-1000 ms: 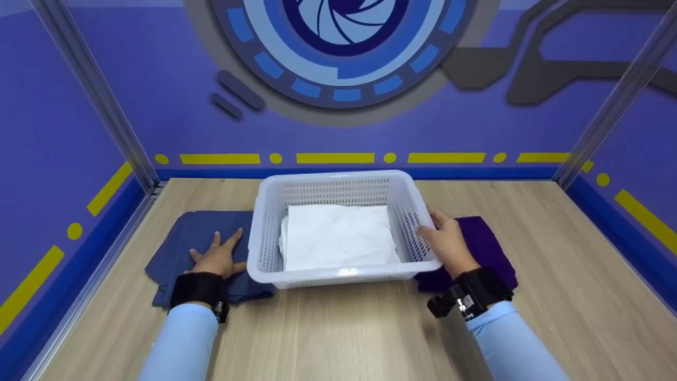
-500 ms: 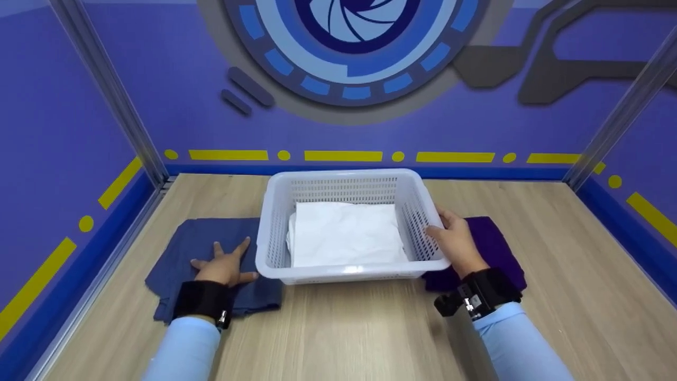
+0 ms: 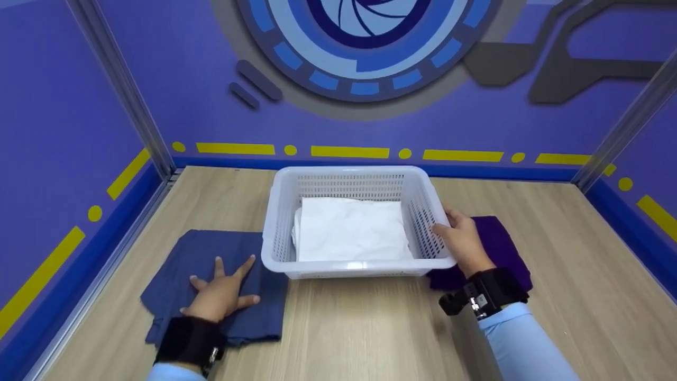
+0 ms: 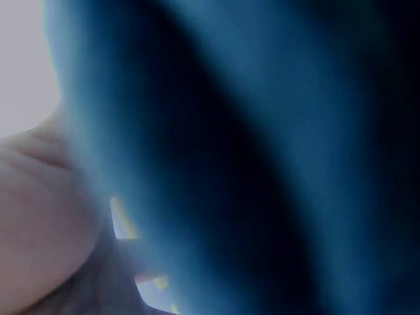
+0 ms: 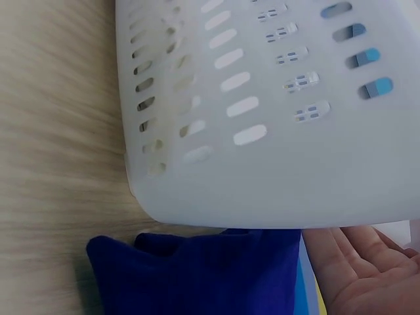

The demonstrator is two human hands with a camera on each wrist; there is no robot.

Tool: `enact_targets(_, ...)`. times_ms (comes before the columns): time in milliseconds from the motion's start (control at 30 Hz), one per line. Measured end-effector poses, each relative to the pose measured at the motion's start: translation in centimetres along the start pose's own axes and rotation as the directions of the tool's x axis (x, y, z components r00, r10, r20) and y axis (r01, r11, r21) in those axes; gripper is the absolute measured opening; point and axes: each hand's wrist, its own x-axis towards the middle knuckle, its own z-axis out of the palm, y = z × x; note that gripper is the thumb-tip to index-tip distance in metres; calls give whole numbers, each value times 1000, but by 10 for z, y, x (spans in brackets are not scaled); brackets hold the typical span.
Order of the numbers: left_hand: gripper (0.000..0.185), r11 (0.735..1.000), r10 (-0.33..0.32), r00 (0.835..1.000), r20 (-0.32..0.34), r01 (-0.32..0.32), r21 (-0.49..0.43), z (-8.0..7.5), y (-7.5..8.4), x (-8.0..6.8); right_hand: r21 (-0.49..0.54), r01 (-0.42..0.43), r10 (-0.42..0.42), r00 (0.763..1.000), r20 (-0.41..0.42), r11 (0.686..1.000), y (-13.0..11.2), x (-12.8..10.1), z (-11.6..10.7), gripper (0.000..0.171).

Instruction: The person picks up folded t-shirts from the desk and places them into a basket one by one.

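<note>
My left hand point(image 3: 219, 296) lies with spread fingers on a folded blue-grey cloth point(image 3: 259, 312) at the left. Blurred dark blue fabric point(image 4: 216, 157) fills most of the left wrist view, with part of the palm point(image 4: 39, 223) beside it. At the right, my right hand point(image 3: 464, 241) grips the right side of a white perforated plastic basket point(image 3: 351, 267), thumb over the rim. White folded cloth point(image 3: 351, 230) lies inside the basket. A folded purple cloth point(image 3: 500, 243) rests on the table behind that hand; the right wrist view shows it below the basket wall point(image 5: 275, 177).
The wood-grain table point(image 3: 349, 328) is enclosed by blue-purple printed panels point(image 3: 211, 106) at the back and both sides. Metal corner posts point(image 3: 121, 84) stand at the back left and right.
The blue-grey cloth has slid toward me together with my left hand, away from the basket's left side. My right hand stays on the basket. The head view has shifted slightly.
</note>
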Motion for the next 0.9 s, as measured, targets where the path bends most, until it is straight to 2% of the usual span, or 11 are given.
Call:
enact_targets(233, 89, 1000, -18, 1000, 0, 18, 26, 17, -4, -20, -26, -6, 5, 1000, -24, 1000, 1, 1, -2, 63)
enact_targets(467, 88, 999, -26, 1000, -4, 26, 42, 27, -10, -38, -15, -11, 11, 1000, -2, 1000, 1, 1, -1, 63)
enact_targets(633, 91, 997, -55, 998, 28, 54, 52, 35, -14, -46, -25, -10, 10, 1000, 10, 1000, 2, 1, 1, 63)
enact_targets(900, 92, 998, -58, 996, 71, 56, 39, 44, -16, -64, -40, 3, -2, 1000, 19, 999, 0, 1, 0, 62)
